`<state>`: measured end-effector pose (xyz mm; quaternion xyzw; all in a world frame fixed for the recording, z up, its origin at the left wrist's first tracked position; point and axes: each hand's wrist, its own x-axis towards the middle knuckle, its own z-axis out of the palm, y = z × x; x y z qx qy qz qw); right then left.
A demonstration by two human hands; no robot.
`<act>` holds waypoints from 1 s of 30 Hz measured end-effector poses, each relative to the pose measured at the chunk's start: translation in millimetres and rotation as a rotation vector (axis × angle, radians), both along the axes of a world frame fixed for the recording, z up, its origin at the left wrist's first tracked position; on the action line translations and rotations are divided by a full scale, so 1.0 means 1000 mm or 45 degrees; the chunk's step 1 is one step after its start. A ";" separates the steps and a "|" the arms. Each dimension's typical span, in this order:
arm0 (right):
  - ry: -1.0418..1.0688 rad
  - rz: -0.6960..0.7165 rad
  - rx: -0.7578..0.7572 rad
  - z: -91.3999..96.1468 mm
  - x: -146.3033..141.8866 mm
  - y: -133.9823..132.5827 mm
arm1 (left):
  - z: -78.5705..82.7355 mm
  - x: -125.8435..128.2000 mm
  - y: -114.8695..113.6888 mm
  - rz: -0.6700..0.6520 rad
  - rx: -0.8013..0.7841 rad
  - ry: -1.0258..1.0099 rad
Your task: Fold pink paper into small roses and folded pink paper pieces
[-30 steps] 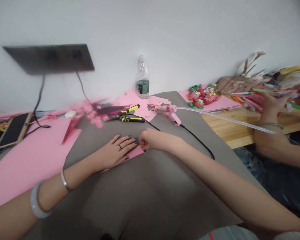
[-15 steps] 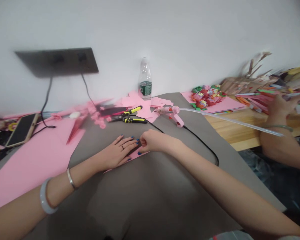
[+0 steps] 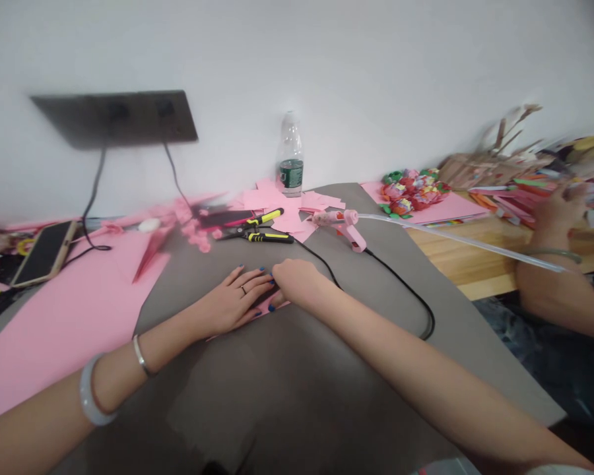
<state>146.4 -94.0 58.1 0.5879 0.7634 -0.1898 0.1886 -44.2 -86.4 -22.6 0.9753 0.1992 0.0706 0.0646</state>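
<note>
My left hand (image 3: 236, 298) lies flat with outstretched fingers over a narrow piece of pink paper (image 3: 267, 308), holding it down on the grey table covering. At the paper's right end, my right hand (image 3: 291, 282) is closed, its curled fingers beside my left fingertips and its thumb against the paper. Most of the paper is hidden under both hands. Just beyond them lie yellow-and-black handled pliers (image 3: 272, 227) with their jaws pointing left. To the right of these rests a pink glue gun (image 3: 344, 226) with a long clear glue stick (image 3: 440, 235) in its back.
A water bottle (image 3: 291, 165) stands by the wall among pink paper pieces (image 3: 262, 198). Large pink sheets (image 3: 79, 303) and a phone (image 3: 45, 252) lie left. Colourful paper flowers (image 3: 413, 191) sit right, near another person's hand (image 3: 559, 211). The glue gun's black cable (image 3: 400, 284) loops across the covering.
My right hand has shifted slightly left along the paper's edge, its thumb closer to my left fingers. My left hand stays in place. The other person's hand at right has moved a little.
</note>
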 end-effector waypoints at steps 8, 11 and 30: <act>-0.026 -0.002 -0.021 0.004 0.000 0.000 | 0.002 -0.006 -0.002 0.067 0.032 -0.340; -0.010 0.010 -0.013 0.005 0.004 -0.002 | 0.007 -0.013 -0.006 0.088 0.010 -0.385; 0.023 0.054 -0.028 0.000 0.013 0.001 | 0.024 -0.065 -0.038 -0.013 -0.074 -0.263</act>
